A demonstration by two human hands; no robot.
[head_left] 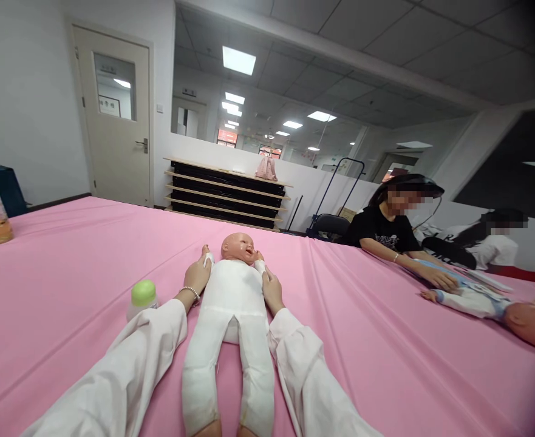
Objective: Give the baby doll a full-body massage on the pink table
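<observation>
Head view is showing a baby doll (234,303) in a soft white suit lying on its back mid-way across the pink-clothed surface (67,255), whose smooth cloth is stretching wide and bare toward the far edge beyond the doll's hard plastic head. Left hand (197,275) is closing its grip around the doll's upper arm on one flank while right hand (272,290) is clasping the other, both sleeves running alongside the doll's legs. Just left of the doll a rounded green-capped bottle (143,297) is standing, and well right of it another person's hand (440,279) is resting on a second doll (490,303).
</observation>
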